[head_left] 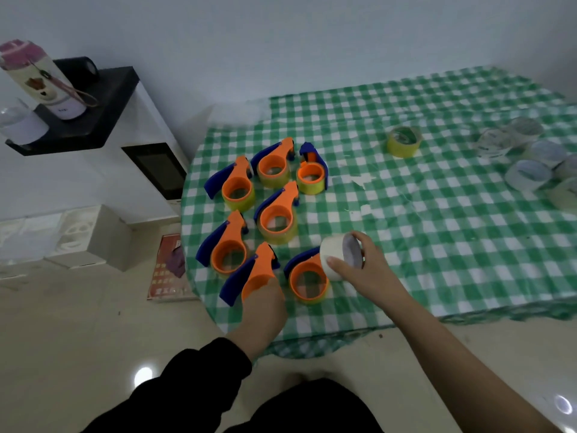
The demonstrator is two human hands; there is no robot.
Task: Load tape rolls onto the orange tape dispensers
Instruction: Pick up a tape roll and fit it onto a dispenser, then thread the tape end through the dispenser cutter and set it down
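The right hand (365, 270) grips a white tape roll (335, 254) by thumb and fingers, its hollow core turned to the right. Just beside it, the left hand (265, 303) holds an orange dispenser (254, 276) whose long axis runs diagonally, blue handle toward the near-left edge. Six loaded dispensers (278, 220) crowd behind. The counter (452, 245) wears green checked cloth, open to the right. Spare rolls (527, 175) sit far right. Its rounded edge lies close below both hands.

- Dispensers (279, 201) are grouped on the bench's (437, 245) left part.
- Loose rolls (527, 175) are gathered at its far right.
- One roll (403, 141) is set between, farther back.
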